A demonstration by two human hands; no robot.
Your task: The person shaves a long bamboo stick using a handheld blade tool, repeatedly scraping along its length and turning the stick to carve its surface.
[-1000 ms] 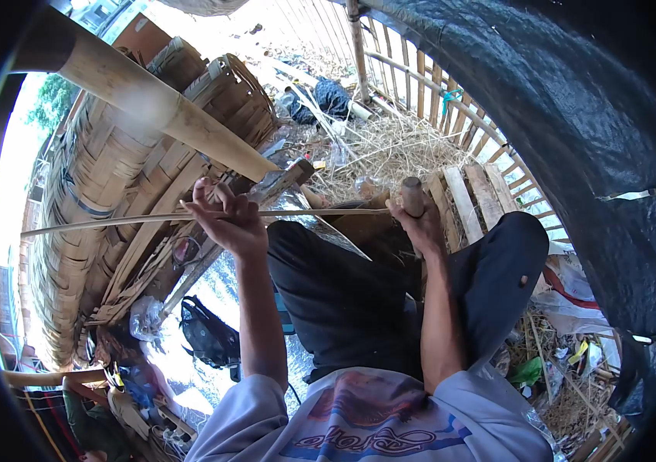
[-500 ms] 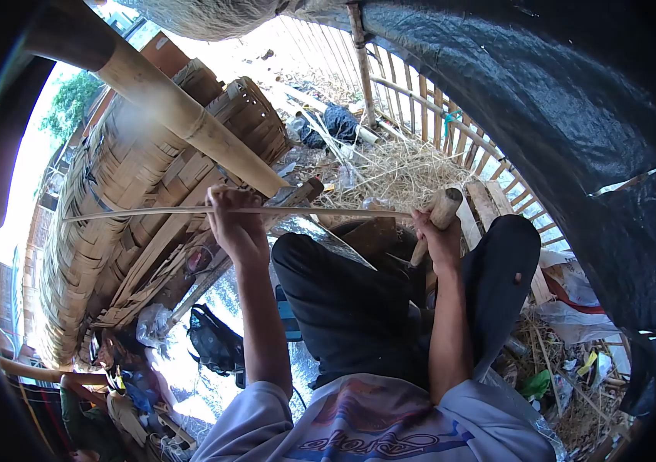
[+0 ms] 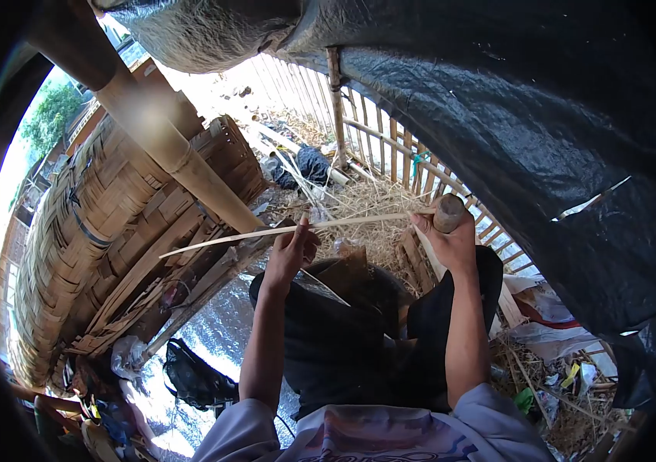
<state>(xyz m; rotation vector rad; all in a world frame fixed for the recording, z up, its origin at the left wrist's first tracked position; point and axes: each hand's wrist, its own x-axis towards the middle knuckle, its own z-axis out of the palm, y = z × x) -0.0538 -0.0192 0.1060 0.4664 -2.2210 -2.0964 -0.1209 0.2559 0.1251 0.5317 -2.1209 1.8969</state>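
A long, thin bamboo strip (image 3: 239, 237) runs across in front of me, its left part bowing slightly downward. My left hand (image 3: 291, 256) is closed on it near the middle, the index finger pointing up along it. My right hand (image 3: 451, 245) grips a thick wooden handle (image 3: 449, 213) whose round end faces me. The strip's right end meets the thumb and fingers of that same hand. Whatever the handle belongs to is hidden behind the palm. Below, my bent knees in dark trousers (image 3: 328, 331) flank a dark, shadowed gap.
Large woven bamboo baskets (image 3: 89, 223) lean at the left beside a thick bamboo pole (image 3: 189, 165). Black plastic sheeting (image 3: 497, 115) hangs at the right over a slatted bamboo fence (image 3: 397, 154). Straw shavings (image 3: 378, 200) cover the ground ahead. A black bag (image 3: 193, 373) lies at lower left.
My left hand has slid rightward along the bamboo strip, closer to my right hand. The strip's left end has moved right and now hangs lower. My right hand is turned, still around the handle.
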